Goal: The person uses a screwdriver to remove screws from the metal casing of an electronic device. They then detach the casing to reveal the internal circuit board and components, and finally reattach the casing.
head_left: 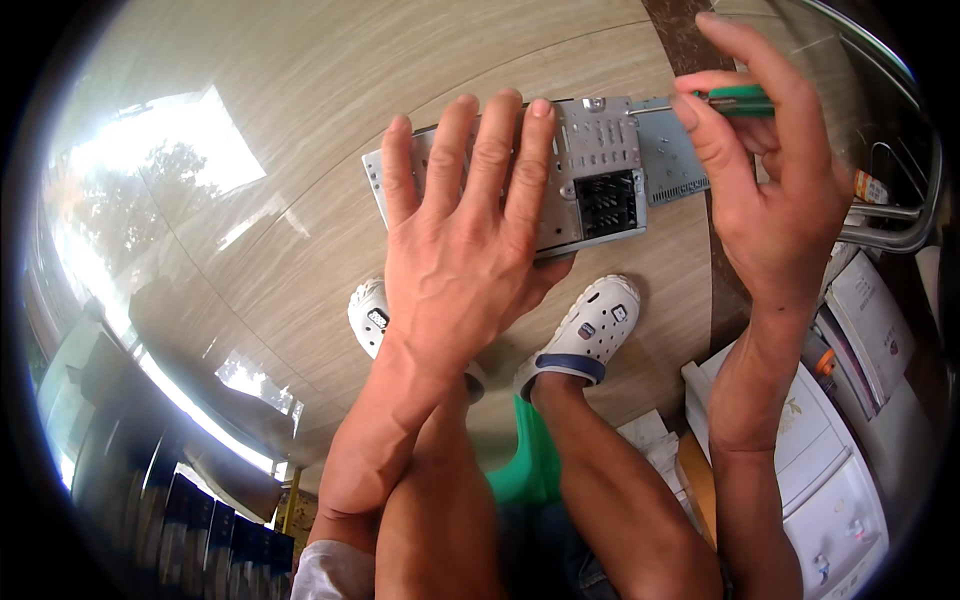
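A silvery metal-cased car stereo (596, 142) lies across the middle, with slots, small holes and a black connector block (607, 205) at its right end. My left hand (465, 205) spans its left half, fingers stretched over the top and thumb at the near edge, gripping it. In my right hand (770, 165) is a screwdriver (742, 98) with a green handle, pinched between thumb and fingers. Its thin shaft points left, and the tip meets the stereo's far right corner. Beside that corner is a flat blue-grey perforated metal plate (675, 155), partly behind the stereo.
Beneath is a glossy tiled floor (270, 290). My feet in pale clogs (595, 320) stand just nearer than the stereo. A green stool (530, 460) shows between my legs. White drawers (810, 440) stand at the lower right, and a curved metal frame (900, 235) at the right edge.
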Action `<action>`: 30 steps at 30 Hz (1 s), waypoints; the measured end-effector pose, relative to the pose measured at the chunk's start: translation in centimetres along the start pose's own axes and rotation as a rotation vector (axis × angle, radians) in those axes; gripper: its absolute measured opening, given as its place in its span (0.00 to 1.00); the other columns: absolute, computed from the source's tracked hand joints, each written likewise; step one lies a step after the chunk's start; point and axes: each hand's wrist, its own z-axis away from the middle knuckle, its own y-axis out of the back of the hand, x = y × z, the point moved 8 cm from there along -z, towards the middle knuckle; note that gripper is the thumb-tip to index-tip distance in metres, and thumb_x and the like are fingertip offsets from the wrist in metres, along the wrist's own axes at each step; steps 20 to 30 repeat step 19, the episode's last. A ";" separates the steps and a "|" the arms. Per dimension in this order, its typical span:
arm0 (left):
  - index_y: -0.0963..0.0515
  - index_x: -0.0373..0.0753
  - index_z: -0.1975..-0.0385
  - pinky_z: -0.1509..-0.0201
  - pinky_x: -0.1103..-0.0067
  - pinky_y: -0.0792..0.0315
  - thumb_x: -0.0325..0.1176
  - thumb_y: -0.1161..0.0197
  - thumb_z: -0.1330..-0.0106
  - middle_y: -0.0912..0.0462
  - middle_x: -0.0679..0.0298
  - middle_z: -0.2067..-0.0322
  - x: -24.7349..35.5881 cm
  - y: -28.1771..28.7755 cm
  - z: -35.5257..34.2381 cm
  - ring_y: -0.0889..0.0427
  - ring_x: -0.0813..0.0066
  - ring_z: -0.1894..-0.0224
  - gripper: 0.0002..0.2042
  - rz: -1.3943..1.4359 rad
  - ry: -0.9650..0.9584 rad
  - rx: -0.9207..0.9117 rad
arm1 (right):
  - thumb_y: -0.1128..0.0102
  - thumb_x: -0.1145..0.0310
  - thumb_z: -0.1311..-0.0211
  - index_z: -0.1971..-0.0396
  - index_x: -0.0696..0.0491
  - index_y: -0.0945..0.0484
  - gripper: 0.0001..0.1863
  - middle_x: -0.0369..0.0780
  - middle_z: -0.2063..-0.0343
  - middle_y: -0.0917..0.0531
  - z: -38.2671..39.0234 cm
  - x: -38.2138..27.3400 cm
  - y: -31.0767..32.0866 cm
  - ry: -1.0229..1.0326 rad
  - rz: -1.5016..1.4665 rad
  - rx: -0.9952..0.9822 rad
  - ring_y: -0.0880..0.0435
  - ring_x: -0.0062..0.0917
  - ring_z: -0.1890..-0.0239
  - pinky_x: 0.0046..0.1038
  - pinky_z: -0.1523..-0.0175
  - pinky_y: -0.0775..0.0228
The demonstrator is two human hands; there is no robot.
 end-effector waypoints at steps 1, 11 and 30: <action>0.34 0.41 0.32 0.30 0.51 0.47 0.43 0.21 0.67 0.30 0.58 0.37 0.0 0.0 0.0 0.32 0.55 0.35 0.52 0.005 0.003 -0.013 | 0.45 0.83 0.32 0.38 0.61 0.34 0.24 0.48 0.56 0.15 -0.1 0.0 0.0 0.000 0.001 -0.002 0.14 0.26 0.55 0.24 0.48 0.21; 0.35 0.41 0.32 0.29 0.51 0.47 0.41 0.21 0.68 0.30 0.58 0.36 0.3 0.0 0.4 0.32 0.54 0.36 0.53 0.010 0.003 -0.002 | 0.43 0.83 0.33 0.39 0.61 0.32 0.23 0.46 0.57 0.15 0.2 -0.5 -0.3 -0.008 -0.022 -0.027 0.13 0.25 0.56 0.22 0.49 0.21; 0.35 0.41 0.31 0.30 0.49 0.47 0.43 0.22 0.66 0.31 0.58 0.36 -0.1 -0.1 0.3 0.32 0.53 0.35 0.52 0.020 0.027 -0.014 | 0.46 0.80 0.30 0.35 0.60 0.37 0.24 0.49 0.50 0.18 0.3 -0.4 -0.8 0.032 0.172 -0.134 0.14 0.29 0.53 0.23 0.46 0.22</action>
